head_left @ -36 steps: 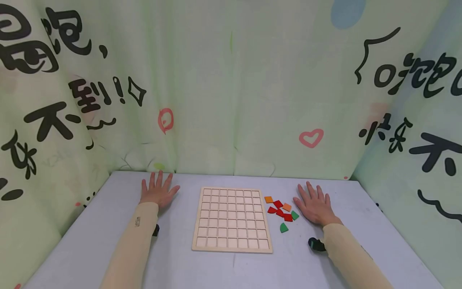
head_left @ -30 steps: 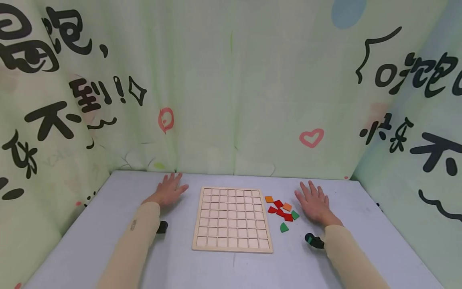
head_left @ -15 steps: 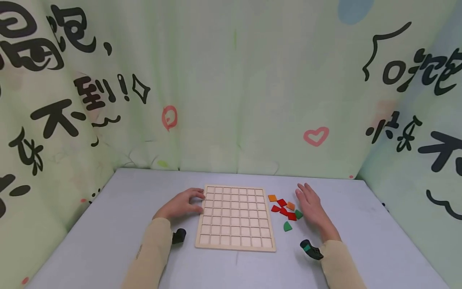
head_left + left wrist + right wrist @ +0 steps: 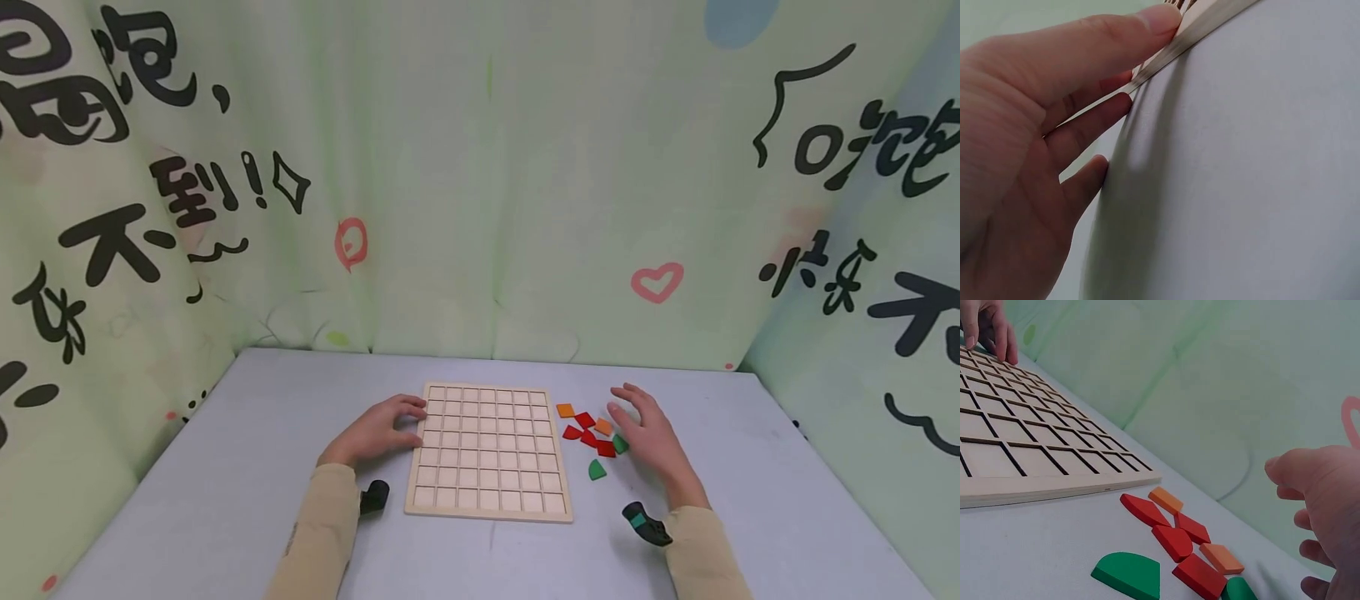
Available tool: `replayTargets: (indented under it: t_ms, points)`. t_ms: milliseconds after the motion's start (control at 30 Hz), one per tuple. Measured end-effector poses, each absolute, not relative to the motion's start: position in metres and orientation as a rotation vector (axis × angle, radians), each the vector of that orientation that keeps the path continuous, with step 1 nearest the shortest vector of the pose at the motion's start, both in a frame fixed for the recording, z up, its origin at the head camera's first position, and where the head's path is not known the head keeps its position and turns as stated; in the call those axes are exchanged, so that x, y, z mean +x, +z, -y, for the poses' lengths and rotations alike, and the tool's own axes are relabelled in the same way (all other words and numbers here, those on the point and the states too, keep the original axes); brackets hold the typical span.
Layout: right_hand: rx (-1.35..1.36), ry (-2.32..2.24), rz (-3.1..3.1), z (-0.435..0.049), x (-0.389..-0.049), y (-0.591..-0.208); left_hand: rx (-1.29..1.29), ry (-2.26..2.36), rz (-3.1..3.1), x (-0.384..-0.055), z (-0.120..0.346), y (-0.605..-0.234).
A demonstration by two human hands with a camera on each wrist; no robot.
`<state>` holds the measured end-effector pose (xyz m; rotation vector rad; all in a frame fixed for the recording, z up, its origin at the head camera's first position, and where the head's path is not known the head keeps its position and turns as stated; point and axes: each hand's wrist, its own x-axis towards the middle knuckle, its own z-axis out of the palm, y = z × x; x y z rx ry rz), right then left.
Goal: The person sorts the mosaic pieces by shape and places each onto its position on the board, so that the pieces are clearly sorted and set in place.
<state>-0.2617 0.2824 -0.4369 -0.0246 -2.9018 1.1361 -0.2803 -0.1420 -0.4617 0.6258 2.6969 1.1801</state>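
A light wooden grid board (image 4: pixel 487 450) lies flat on the table. At its left edge my left hand (image 4: pixel 378 429) touches the rim with thumb and fingertips spread apart. In the left wrist view the thumb (image 4: pixel 1110 44) is on the board's edge (image 4: pixel 1210 22), and the lower fingers are free of it. My right hand (image 4: pixel 652 433) holds nothing, fingers loosely bent, just right of the small coloured pieces. These include a green quarter-round piece (image 4: pixel 1127 575), several red pieces (image 4: pixel 1200 575) and two orange squares (image 4: pixel 1222 557). Another green piece (image 4: pixel 619 444) is nearest my right hand.
The white table (image 4: pixel 292 392) runs back to a pale green curtain (image 4: pixel 450 208) with black writing and hearts. Black wrist devices (image 4: pixel 647 525) stick out at both beige sleeves (image 4: pixel 705 550).
My left hand has come from the table's far left to the board's left edge. My right hand has drawn its spread fingers into a loose bend beside the pieces. The view has shifted slightly.
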Motion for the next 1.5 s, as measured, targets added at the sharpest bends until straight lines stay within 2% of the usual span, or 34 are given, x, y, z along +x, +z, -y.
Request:
replayTargets:
  t_ms: [667,1233,1500]
  points:
    - [-0.096,1.130,2.942,-0.283,-0.265,-0.456,0.596,1.217,-2.657,-0.280,0.146,-0.464]
    - [0.065,0.915,2.957,-0.285,-0.270,-0.460,0.604,1.213,-2.675,-0.280,0.144,-0.462]
    - [0.056,0.899,2.969,-0.281,-0.272,-0.460,0.580,1.213,-2.672,-0.281,0.144,-0.463]
